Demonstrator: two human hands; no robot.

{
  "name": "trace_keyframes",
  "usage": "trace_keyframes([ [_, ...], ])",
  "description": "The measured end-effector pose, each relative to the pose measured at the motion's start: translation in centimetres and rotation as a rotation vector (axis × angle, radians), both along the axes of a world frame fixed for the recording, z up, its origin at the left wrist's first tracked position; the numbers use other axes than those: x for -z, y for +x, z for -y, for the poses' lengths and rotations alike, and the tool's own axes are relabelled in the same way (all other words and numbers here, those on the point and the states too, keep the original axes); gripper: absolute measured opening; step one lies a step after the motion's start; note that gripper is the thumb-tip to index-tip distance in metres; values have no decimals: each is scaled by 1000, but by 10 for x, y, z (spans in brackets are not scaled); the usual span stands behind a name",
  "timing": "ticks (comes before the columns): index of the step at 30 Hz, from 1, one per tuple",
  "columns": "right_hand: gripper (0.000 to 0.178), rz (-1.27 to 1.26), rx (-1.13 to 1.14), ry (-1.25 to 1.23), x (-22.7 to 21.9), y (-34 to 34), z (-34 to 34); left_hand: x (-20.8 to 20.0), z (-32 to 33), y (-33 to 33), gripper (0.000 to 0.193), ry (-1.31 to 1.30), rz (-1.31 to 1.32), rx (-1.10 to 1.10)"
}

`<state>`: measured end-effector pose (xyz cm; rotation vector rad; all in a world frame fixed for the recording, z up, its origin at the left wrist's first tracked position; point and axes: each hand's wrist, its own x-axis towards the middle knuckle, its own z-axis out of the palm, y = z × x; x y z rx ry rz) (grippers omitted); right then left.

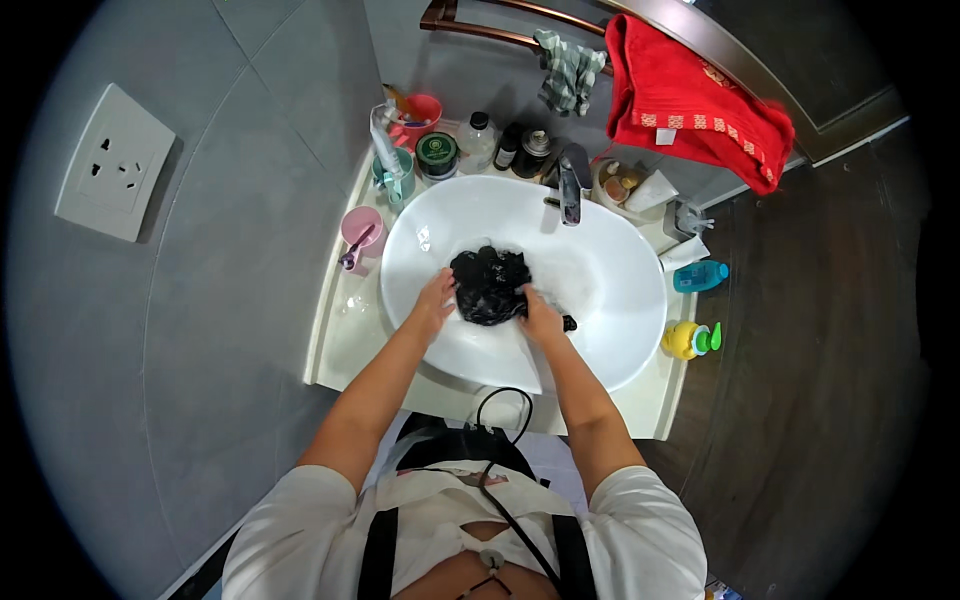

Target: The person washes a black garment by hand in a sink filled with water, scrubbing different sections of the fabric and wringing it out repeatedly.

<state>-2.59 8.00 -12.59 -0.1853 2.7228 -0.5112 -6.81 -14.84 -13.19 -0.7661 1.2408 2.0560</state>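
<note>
One black cloth point(488, 288): wet-looking, bunched, crinkled, glossy in places; inside the basin point(622, 285).
Hands: two; left hand point(436, 299) at the cloth's left edge, right hand point(542, 316) at its right; whether either grips, cannot tell.
Basin: one, white, oval.
Bottles right of basin: two, blue bottle point(700, 276), yellow pump bottle point(684, 340).
Red towel point(690, 105): one, hanging.

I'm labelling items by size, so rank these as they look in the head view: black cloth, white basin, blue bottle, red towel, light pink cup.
1. White basin
2. Red towel
3. Black cloth
4. Light pink cup and blue bottle: too alike to rank.
</note>
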Motion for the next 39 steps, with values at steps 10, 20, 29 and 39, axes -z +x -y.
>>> trace_keyframes([
  [10,36,-165,96,-599,-162,-41,6,-46,-31,-14,86,-11,-92,58],
  [20,38,-434,468,-1171,-172,-53,18,-108,-60,-50,40,752,-211,-203],
  [29,39,-909,209,-766,-187,-22,89,-167,-73,-59,30,477,-345,-112],
  [39,18,-950,571,-884,-165,-57,42,-192,-89,-37,28,349,-192,-26],
])
